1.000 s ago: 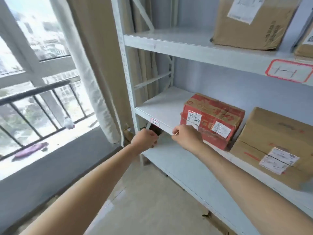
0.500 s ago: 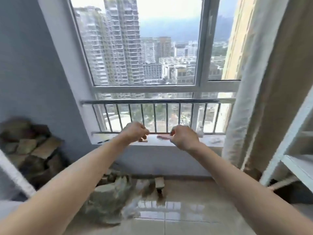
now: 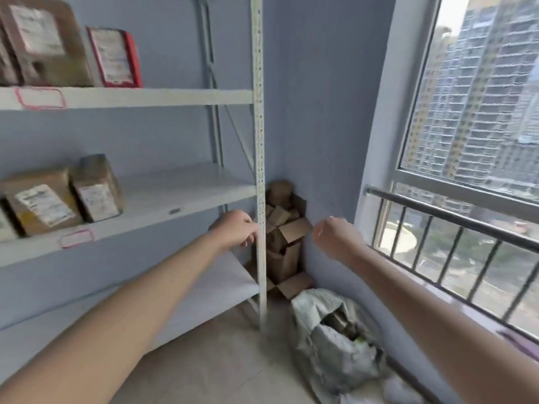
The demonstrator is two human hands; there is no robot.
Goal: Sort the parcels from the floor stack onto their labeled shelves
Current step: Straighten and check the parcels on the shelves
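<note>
A heap of brown cardboard parcels [image 3: 284,228] is piled on the floor in the corner, right of a white shelf unit [image 3: 259,141]. My left hand [image 3: 236,228] and my right hand [image 3: 335,237] are held out in front of me, both loosely curled with nothing in them, on either side of the heap and apart from it. Two brown labelled parcels [image 3: 61,196] stand on the middle shelf at the left. A brown parcel [image 3: 40,42] and a red-edged parcel [image 3: 115,58] stand on the upper shelf. Red-outlined tags [image 3: 76,238] mark the shelf edges.
A crumpled grey-white plastic bag [image 3: 338,336] with things inside lies on the tiled floor below my right arm. A window with a dark railing [image 3: 455,220] fills the right side. The lowest shelf board [image 3: 221,284] holds no parcels where visible.
My view has swung from the red parcel's shelf, past the window, to another shelf unit and the corner heap. Both hands stay raised and curled, holding nothing.
</note>
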